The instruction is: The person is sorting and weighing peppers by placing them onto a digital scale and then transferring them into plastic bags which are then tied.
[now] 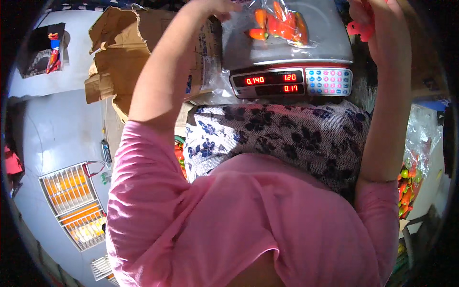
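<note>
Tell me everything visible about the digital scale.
The scale has a broad grey, metal-looking platform, its far edge cut off by the top of the picture. The pale front panel, trimmed in red, faces the person: dark display windows with lit red digits on the left, a keypad of pink and blue buttons on the right. It is switched on. A clear plastic bag of orange-red peppers lies on the platform. Whatever supports the scale is hidden.

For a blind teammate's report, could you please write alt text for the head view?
A clear plastic bag of red-orange peppers lies on a digital weighing scale with lit red digits. The left hand is near the bag; the right hand, beside the scale, is against a pinkish-red item I cannot identify.
</note>
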### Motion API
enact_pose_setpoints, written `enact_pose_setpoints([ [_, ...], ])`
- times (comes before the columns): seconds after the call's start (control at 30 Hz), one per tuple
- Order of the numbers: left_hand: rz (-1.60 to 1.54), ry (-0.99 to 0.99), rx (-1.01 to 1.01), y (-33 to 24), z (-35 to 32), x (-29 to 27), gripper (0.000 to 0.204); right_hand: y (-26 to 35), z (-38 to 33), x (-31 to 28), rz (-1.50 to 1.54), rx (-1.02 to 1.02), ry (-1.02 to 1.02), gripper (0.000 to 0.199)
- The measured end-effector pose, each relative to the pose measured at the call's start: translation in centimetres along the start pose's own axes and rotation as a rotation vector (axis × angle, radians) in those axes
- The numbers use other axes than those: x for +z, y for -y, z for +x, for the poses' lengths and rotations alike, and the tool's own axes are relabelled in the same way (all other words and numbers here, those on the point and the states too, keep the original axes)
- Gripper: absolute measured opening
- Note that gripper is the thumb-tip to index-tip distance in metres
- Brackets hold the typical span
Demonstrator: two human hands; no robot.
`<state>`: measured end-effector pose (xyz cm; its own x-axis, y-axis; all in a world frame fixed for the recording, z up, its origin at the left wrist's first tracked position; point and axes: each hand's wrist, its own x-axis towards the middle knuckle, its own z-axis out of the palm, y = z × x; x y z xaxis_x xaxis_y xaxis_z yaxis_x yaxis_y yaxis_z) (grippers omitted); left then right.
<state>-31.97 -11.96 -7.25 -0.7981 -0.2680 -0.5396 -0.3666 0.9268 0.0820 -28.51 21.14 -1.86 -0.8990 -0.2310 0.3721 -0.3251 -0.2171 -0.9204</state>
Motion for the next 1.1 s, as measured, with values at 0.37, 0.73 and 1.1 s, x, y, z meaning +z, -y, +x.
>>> enact_pose_setpoints([
  [0.37, 0.291, -0.376, -0.042, -3.4, -12.8, -5.3, 0.036, -3.6, -0.1, 1.1, -0.24, 0.18, 0.572, 0.029],
  [0.73, 0.26, -0.232, 0.276, 0.6, -7.6, 2.7, 0.055, -8.6, -11.1, 9.8, -1.076, -0.245, 1.197, 0.029],
  [1.1, 0.141, -0.482, 0.193, 0.7, -6.5, 11.6, 0.044, -13.3, 11.2, 10.2, -1.01, -0.144, 0.212, 0.041],
])
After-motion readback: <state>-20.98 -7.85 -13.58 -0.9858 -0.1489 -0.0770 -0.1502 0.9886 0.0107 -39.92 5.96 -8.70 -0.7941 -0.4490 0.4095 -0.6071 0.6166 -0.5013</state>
